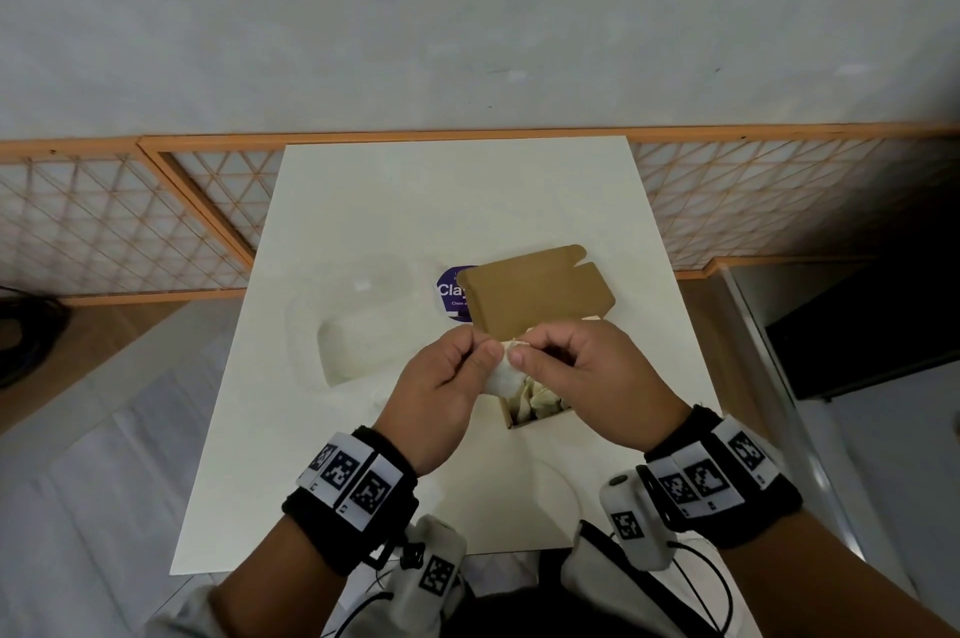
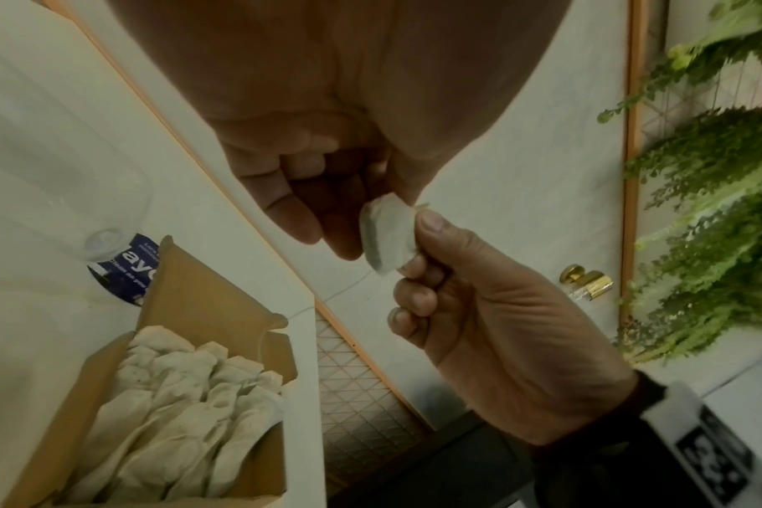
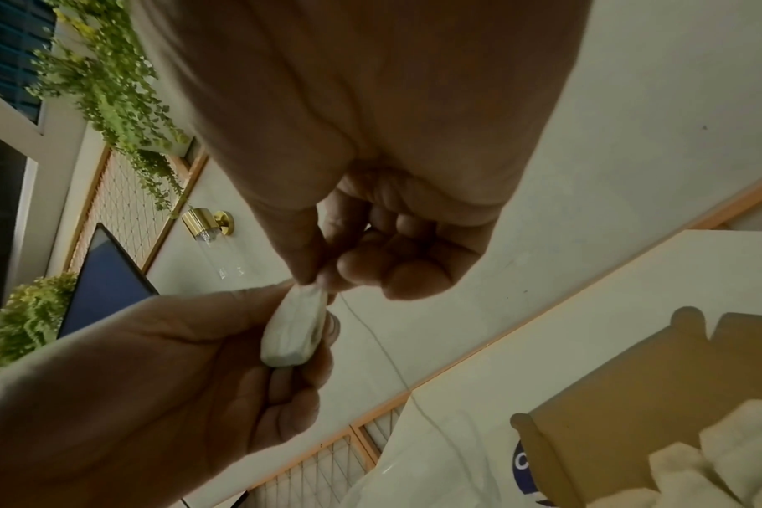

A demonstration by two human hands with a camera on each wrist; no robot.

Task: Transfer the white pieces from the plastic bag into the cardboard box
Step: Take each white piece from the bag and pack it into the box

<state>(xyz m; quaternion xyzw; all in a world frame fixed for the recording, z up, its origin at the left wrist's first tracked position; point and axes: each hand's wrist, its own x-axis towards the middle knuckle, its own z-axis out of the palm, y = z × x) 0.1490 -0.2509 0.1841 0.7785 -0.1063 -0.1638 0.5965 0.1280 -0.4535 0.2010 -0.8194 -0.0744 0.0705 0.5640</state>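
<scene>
One white piece (image 1: 500, 379) is held above the near-left corner of the open cardboard box (image 1: 519, 422), pinched from both sides. My left hand (image 1: 485, 351) grips its body (image 3: 294, 330). My right hand (image 1: 522, 357) pinches its upper end between thumb and fingers (image 3: 323, 275). A thin thread (image 3: 370, 340) hangs from the piece. Several white pieces (image 2: 174, 395) fill the box, whose brown lid (image 1: 535, 294) stands open at the back. The clear plastic bag (image 1: 358, 325) lies to the left of the box, with a purple label (image 1: 448, 293) near the lid.
Everything sits on a small white table (image 1: 415, 201) against a pale wall. Orange-framed lattice panels (image 1: 130, 222) run along both sides. A dark object (image 1: 872, 325) stands on the floor at the right. Green plants (image 2: 710, 206) and a brass lamp (image 3: 207, 223) show in the wrist views.
</scene>
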